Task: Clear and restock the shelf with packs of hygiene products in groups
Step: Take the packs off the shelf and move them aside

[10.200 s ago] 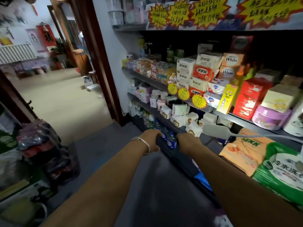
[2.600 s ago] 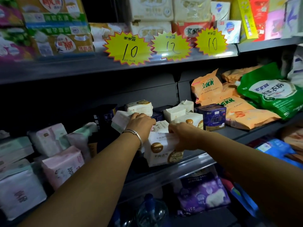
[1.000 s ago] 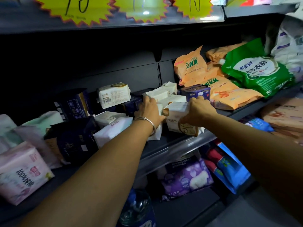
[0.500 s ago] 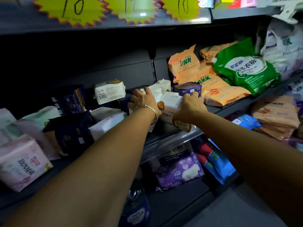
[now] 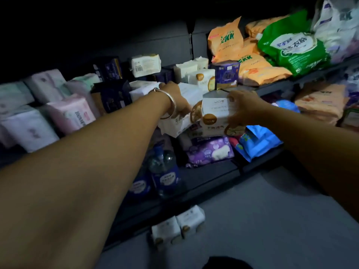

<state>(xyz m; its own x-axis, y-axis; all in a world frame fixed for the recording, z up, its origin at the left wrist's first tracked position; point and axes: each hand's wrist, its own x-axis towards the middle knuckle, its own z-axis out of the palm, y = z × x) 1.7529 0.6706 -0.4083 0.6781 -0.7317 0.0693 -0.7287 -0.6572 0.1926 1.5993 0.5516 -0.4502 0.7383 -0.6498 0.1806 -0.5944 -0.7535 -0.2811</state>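
Both hands hold white hygiene packs with gold round labels just in front of the middle shelf [image 5: 275, 88]. My left hand [image 5: 174, 98], with a silver bangle on the wrist, grips a white pack [image 5: 174, 125] from above. My right hand [image 5: 242, 106] grips another white pack [image 5: 215, 115] by its right side. More of the same white packs [image 5: 200, 77] stand further back on the shelf, next to a dark purple pack [image 5: 226, 74]. Two white packs [image 5: 178, 226] lie on the grey floor below.
Pink and pale packs [image 5: 70, 113] fill the shelf's left side, dark blue packs [image 5: 112, 94] sit beside them. Orange bags [image 5: 225, 41] and a green bag [image 5: 291, 49] lie at the right. The lower shelf holds bottles [image 5: 165, 171], a purple pack [image 5: 209, 152] and a blue bag [image 5: 256, 140].
Both hands have drawn their white packs outward and down from the shelf. The view has tilted down, showing the floor and two packs lying there.
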